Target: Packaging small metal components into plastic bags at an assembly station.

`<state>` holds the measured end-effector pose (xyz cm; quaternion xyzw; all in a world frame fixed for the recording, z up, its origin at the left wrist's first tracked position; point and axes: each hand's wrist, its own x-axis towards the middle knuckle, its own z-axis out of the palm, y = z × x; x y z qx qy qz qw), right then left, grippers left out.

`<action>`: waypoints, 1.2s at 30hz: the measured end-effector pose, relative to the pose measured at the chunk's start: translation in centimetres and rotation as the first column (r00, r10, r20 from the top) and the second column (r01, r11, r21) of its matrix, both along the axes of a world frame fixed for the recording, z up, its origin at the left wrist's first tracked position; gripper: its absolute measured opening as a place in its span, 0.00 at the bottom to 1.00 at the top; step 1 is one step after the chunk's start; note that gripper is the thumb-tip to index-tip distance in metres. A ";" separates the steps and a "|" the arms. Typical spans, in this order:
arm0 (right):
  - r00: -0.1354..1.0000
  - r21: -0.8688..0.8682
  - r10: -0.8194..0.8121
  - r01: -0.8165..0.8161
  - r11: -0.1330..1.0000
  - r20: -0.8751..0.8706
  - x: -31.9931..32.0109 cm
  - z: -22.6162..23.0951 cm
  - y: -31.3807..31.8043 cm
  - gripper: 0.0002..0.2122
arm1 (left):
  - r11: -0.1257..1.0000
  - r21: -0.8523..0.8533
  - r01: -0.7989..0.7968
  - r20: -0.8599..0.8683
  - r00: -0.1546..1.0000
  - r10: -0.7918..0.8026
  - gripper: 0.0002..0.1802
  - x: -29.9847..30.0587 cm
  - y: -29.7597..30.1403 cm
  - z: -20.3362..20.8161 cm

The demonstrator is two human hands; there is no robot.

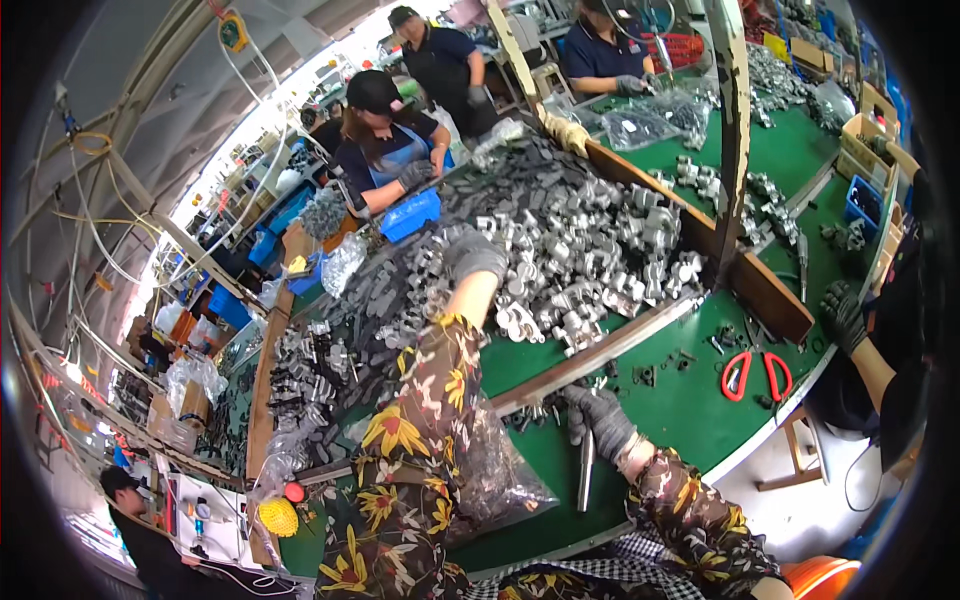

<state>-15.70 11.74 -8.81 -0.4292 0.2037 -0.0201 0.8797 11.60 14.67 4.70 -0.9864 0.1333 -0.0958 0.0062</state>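
My left hand, in a grey glove and a flowered sleeve, reaches far across the bench into a heap of silver metal castings. Its fingers are blurred among the parts, so I cannot make out whether they grip one. Near the front edge, my right hand, also gloved, is closed around a slim silver metal rod that points down toward the green bench top. Small dark screws and fittings lie just left of that hand.
A wooden divider crosses the bench between my hands. Red-handled scissors lie to the right, near a co-worker's gloved hand. Dark flat pieces spread left of the castings. A clear plastic bag sits by my left sleeve. Co-workers stand opposite.
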 end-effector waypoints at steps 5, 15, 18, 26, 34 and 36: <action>1.000 0.079 -0.004 0.002 0.997 0.017 -0.4 -1.8 -0.2 0.09 | 0.974 -0.147 0.174 0.272 0.953 -0.129 0.33 -1.8 -3.0 -1.0; 0.998 0.021 0.057 -0.058 0.998 0.013 0.9 -0.8 -1.5 0.18 | 0.812 0.039 0.583 0.071 0.809 -0.584 0.23 -4.6 -12.8 -1.6; 0.999 0.068 0.037 -0.037 0.997 0.006 0.8 -1.1 -1.6 0.18 | 0.740 0.019 0.672 -0.064 0.739 -0.670 0.26 -5.0 -15.8 -3.1; 0.997 0.204 -0.033 0.018 0.979 0.071 -0.2 -2.9 -1.6 0.11 | 0.793 -0.301 0.530 -0.240 0.762 -0.601 0.54 -8.9 -24.9 -7.8; 0.820 -0.477 0.072 0.256 0.841 0.568 2.3 -4.4 3.0 0.08 | 0.729 -0.179 0.660 0.328 0.739 -0.589 0.25 2.7 -24.8 -14.4; 0.975 0.154 -0.168 0.145 0.977 0.147 0.4 -9.9 -2.2 0.05 | 0.628 -0.440 0.642 0.260 0.760 -0.596 0.26 -13.1 -29.2 -12.8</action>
